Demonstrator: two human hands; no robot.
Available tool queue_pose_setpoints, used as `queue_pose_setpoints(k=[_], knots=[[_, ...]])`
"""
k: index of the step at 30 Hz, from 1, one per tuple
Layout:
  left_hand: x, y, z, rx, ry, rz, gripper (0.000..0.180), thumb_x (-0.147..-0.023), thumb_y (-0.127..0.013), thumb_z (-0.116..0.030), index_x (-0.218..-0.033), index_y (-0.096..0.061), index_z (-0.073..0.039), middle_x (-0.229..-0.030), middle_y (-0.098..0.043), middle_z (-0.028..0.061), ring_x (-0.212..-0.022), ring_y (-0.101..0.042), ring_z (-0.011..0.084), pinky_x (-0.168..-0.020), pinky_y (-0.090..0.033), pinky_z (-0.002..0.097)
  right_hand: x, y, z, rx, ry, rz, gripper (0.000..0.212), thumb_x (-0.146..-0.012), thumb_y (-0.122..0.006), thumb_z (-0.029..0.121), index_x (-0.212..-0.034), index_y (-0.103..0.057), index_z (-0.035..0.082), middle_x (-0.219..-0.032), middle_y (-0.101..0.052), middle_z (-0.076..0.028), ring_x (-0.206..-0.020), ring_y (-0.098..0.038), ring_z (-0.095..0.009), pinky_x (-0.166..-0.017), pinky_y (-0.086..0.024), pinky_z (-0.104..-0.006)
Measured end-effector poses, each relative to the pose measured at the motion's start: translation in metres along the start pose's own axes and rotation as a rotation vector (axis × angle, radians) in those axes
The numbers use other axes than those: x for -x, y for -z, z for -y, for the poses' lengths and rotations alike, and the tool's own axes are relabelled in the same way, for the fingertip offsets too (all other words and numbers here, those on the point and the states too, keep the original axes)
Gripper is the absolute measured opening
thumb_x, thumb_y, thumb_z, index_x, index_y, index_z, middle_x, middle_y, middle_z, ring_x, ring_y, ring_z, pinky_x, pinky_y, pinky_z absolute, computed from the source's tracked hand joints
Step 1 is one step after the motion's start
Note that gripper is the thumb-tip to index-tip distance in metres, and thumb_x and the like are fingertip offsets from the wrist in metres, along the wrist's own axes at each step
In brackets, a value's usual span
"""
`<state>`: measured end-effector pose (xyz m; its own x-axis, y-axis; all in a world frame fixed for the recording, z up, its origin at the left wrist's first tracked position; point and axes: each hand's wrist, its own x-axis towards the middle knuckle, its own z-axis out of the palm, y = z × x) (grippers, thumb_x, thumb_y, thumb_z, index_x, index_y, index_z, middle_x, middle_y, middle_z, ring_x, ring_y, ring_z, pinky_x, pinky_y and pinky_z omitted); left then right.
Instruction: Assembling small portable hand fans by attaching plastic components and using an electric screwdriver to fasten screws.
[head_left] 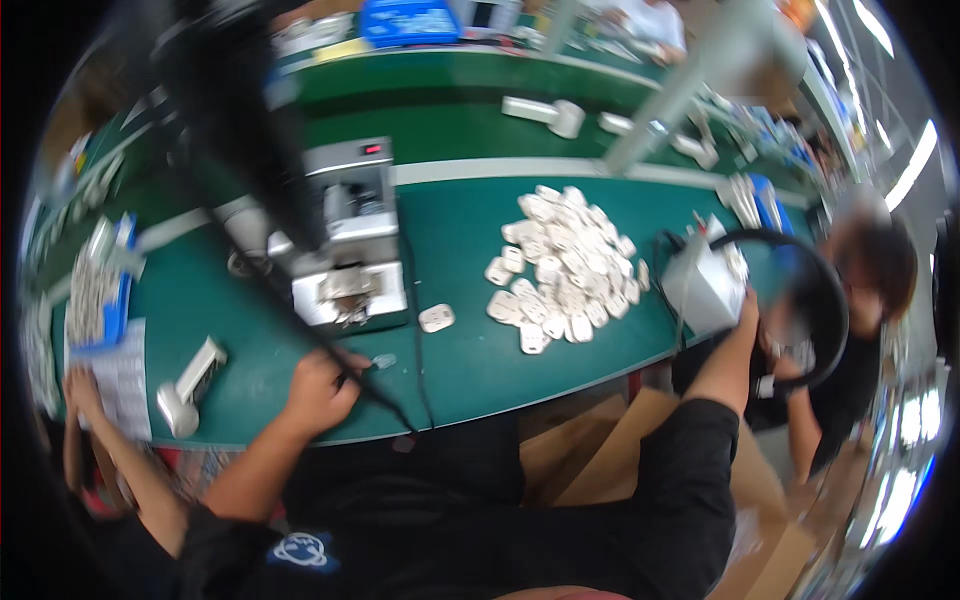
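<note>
My left hand (pixel 322 392) rests on the green tabletop near its front edge, fingers curled inward. Whatever it may hold is hidden, and a dark cord crosses in front of it. Just past its fingertips lies a small clear piece (pixel 383 361). One white rounded plastic cover (pixel 436 318) lies to the right of that. My right arm stretches to the right, and my right hand (pixel 747 312) is beside a white boxy device (pixel 704 285); its fingers are hidden. Between my hands, farther back, sits a heap of white plastic covers (pixel 570 265).
A grey machine (pixel 350 215) with a red display stands behind my left hand. A white handheld device (pixel 192 385) lies at left, near a blue tray (pixel 118 300). Co-workers sit at both sides. Cardboard (pixel 590 450) is below the table; a black ring (pixel 840 310) is at right.
</note>
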<state>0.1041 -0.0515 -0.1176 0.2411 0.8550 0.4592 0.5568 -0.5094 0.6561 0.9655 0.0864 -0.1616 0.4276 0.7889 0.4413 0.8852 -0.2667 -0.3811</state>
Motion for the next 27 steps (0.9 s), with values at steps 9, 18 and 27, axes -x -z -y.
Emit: queue_pose_setpoints(k=[9,18,27], knots=[[-0.010,0.008,-0.016,-0.037,0.003,0.129,0.011,-0.077,-0.056,-0.010,-0.084,-0.063,-0.007,-0.076,-0.059,0.0092,-0.074,-0.058,0.0280,-0.067,-0.047,0.0387,-0.041,-0.108,0.376,-0.592,-0.173,-0.079,0.027,-0.083,-0.051,0.017,-0.099,-0.063,-0.001,-0.097,-0.063,-0.012,-0.088,-0.057,-0.025,-0.078,-0.046,-0.0391],[-0.006,0.006,-0.019,0.002,-0.035,0.156,0.009,-0.075,-0.057,-0.008,-0.082,-0.063,-0.006,-0.076,-0.060,0.0092,-0.076,-0.059,0.0282,-0.069,-0.048,0.0385,0.084,0.058,0.163,-1.002,-0.899,-0.509,0.016,-0.073,-0.060,0.010,-0.085,-0.063,0.000,-0.085,-0.061,-0.008,-0.070,-0.057,-0.022,-0.061,-0.049,-0.0381],[0.000,0.017,-0.004,0.139,-0.023,0.097,0.006,-0.074,-0.057,-0.004,-0.079,-0.061,-0.003,-0.081,-0.059,0.0112,-0.080,-0.056,0.0297,-0.071,-0.047,0.0382,0.168,0.084,0.407,-0.652,-0.422,-1.199,0.024,-0.084,-0.045,0.005,-0.103,-0.050,-0.008,-0.101,-0.055,-0.019,-0.092,-0.054,-0.029,-0.086,-0.042,-0.0355]])
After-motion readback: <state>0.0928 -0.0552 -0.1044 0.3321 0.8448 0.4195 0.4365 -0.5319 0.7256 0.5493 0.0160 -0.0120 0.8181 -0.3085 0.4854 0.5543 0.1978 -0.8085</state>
